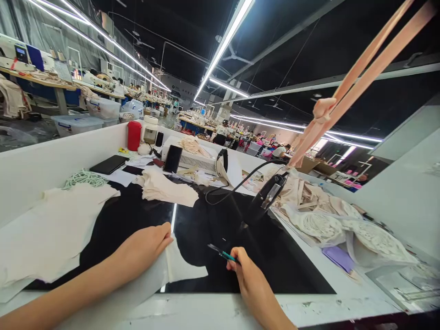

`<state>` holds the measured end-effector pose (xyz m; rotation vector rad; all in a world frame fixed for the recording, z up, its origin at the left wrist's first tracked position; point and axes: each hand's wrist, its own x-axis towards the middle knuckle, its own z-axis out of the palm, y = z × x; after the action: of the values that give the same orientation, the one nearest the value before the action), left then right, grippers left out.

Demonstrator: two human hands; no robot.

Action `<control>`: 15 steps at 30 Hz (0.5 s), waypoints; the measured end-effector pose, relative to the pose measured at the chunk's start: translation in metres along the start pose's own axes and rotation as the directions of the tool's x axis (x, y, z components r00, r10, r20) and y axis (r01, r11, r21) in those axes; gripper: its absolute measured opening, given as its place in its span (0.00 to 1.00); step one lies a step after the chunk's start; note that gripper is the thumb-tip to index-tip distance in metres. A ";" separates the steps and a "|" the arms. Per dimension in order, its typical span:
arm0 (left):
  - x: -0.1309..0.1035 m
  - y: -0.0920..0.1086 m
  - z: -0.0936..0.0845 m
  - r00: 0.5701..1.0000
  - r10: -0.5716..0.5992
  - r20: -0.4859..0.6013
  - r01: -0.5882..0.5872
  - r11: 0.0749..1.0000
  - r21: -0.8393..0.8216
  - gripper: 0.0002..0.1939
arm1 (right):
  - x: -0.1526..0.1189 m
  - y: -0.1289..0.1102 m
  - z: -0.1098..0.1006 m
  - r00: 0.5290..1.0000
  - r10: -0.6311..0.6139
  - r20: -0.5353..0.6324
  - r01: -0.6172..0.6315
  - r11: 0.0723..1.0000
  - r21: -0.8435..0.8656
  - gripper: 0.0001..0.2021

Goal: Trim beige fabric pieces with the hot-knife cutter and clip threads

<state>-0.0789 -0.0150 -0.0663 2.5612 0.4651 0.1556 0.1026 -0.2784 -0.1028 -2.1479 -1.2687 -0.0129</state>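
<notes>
Nearest the viewer, the left hand (144, 250) lies flat, fingers extended, pressing a translucent fabric piece (178, 266) onto the glossy black worktop (275, 266). Just beside it, the right hand (249, 275) has its fingers closed around small teal-handled snips (222, 253), blades pointing left. Beyond lie a folded cream fabric stack (168, 188), a black phone (173, 159) and a red canister (134, 135).

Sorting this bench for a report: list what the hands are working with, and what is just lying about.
In hand:
left hand flat on the white fabric piece
right hand holding small teal-handled snips
glossy black worktop

Lying about:
red container
phone
folded cream fabric
lace pieces
green cord
black notebook
</notes>
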 end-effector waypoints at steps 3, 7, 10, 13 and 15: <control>0.009 -0.001 -0.003 1.000 0.006 0.026 0.000 0.978 -0.210 0.12 | -0.005 -0.034 0.004 0.988 0.138 0.070 -0.154 0.839 0.521 0.15; 0.021 -0.006 0.008 0.998 0.025 0.065 0.018 0.808 -0.589 0.12 | 0.006 -0.081 0.011 0.950 0.238 0.201 -0.282 0.385 0.879 0.29; 0.021 -0.008 0.015 0.990 -0.027 0.135 0.124 0.604 -0.787 0.22 | 0.020 -0.104 0.020 0.918 0.193 0.346 -0.377 0.159 0.912 0.26; 0.014 -0.007 0.013 0.975 -0.065 0.215 0.221 0.452 -0.864 0.27 | 0.032 -0.118 0.032 0.893 0.110 0.437 -0.442 0.023 0.897 0.20; 0.009 -0.006 0.010 0.967 -0.069 0.247 0.255 0.370 -0.893 0.26 | 0.038 -0.123 0.039 0.881 0.091 0.464 -0.467 0.013 0.884 0.18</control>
<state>-0.0697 -0.0119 -0.0777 1.3543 0.3937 0.0808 0.0140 -0.1868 -0.0582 -1.0066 -0.4914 1.1087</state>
